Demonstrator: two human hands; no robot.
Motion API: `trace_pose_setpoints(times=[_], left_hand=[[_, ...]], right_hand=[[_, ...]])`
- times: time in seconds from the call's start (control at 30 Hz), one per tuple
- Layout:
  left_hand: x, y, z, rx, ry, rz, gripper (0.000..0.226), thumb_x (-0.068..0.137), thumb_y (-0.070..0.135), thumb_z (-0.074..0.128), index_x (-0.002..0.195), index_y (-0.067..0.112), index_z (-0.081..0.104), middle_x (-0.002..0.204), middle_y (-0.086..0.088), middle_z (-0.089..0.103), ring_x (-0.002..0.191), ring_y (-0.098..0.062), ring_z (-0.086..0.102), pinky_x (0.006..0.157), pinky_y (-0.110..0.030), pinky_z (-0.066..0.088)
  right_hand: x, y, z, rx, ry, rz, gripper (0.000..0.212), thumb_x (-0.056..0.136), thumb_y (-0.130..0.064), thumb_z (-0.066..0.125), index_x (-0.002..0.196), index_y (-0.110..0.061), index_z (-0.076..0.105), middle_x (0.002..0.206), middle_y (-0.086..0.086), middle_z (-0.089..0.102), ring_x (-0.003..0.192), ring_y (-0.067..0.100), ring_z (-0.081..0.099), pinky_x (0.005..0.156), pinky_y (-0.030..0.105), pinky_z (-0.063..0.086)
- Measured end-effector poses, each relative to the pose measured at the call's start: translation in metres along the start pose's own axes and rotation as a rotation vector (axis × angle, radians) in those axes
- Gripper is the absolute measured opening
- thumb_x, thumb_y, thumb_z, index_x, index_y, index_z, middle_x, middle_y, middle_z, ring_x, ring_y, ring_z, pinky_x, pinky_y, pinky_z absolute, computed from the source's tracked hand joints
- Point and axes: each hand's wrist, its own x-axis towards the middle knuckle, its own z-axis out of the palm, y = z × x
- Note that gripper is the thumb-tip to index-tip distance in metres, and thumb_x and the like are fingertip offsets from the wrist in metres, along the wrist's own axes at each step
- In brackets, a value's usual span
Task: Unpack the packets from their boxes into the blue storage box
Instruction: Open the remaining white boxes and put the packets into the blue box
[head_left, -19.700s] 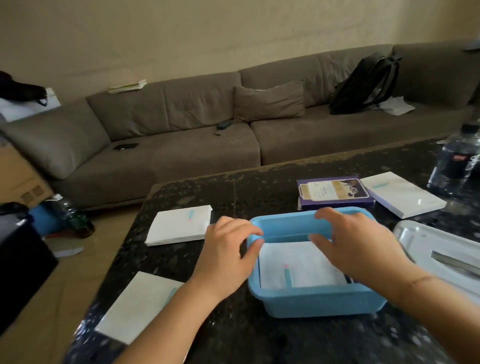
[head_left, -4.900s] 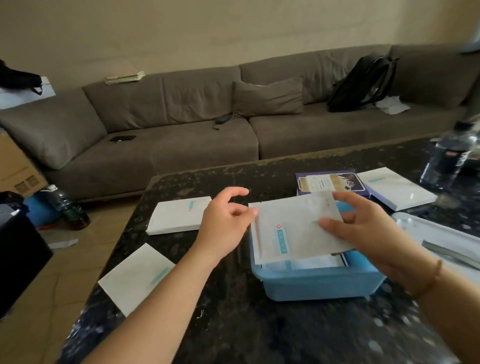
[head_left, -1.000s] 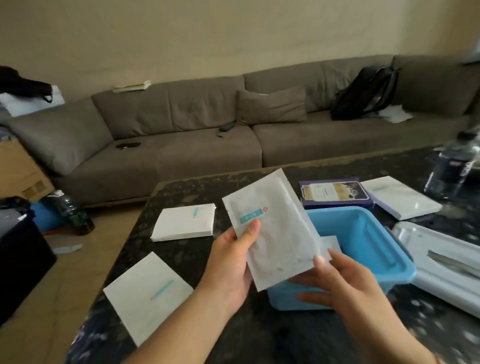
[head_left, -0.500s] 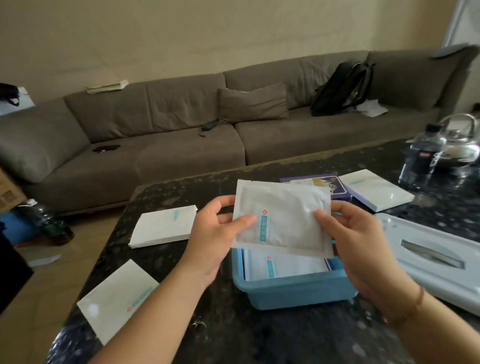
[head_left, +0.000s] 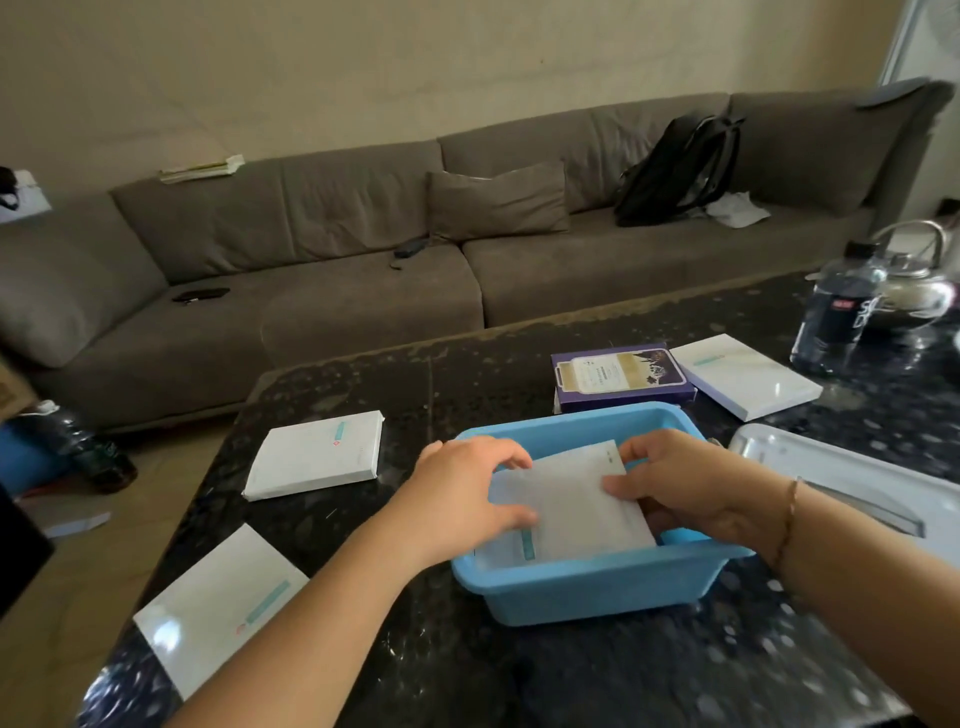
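I am seeing both hands gripping one white packet (head_left: 571, 504) inside the blue storage box (head_left: 597, 587) on the dark tabletop (head_left: 467, 384). The left hand (head_left: 467, 493) is pinching its left edge; the right hand (head_left: 691, 483) is grasping its right edge. White boxes (head_left: 314, 454) are lying to the left, and a purple box (head_left: 621, 376) is sitting just behind the storage box.

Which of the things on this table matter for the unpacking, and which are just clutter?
Job: blue plastic storage box; white packet held by left hand and right hand; flat white boxes; purple box.
Clutter: clear water bottle; metal kettle.
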Motion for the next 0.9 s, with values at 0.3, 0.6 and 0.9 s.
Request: trace_pose_setpoints(times=[0.3,0.6,0.9], left_hand=[[0.010,0.004,-0.007,0.311,-0.319,-0.016,0.070,0.074,0.056,0.076,0.135,0.041,0.045,0.131,0.015,0.045,0.127,-0.013,0.037,0.115,-0.049,0.013],[0.028,0.015,-0.008,0.393,-0.446,0.017,0.051,0.073,0.060,0.074,0.113,0.038,0.050,0.113,0.016,0.056,0.109,-0.012,0.045,0.105,-0.048,0.019],[0.045,0.016,-0.004,0.396,-0.520,-0.090,0.073,0.081,0.078,0.049,0.141,0.037,0.039,0.141,0.012,0.049,0.134,-0.018,0.042,0.114,-0.063,0.000]], right_hand=[[-0.013,-0.009,-0.001,-0.521,0.040,-0.068,0.026,0.089,-0.030,0.070,0.089,-0.004,0.071,0.074,0.010,0.075,0.067,0.023,0.074,0.060,0.023,0.060],[-0.004,-0.005,0.007,-0.916,0.083,-0.093,0.035,0.097,-0.016,0.046,0.063,-0.021,0.043,0.064,-0.003,0.048,0.060,0.008,0.044,0.059,0.016,0.036],[-0.009,-0.024,-0.004,-0.891,0.009,-0.036,0.023,0.095,-0.010,0.051,0.107,0.000,0.066,0.107,0.014,0.067,0.092,0.026,0.063,0.083,0.030,0.051]])
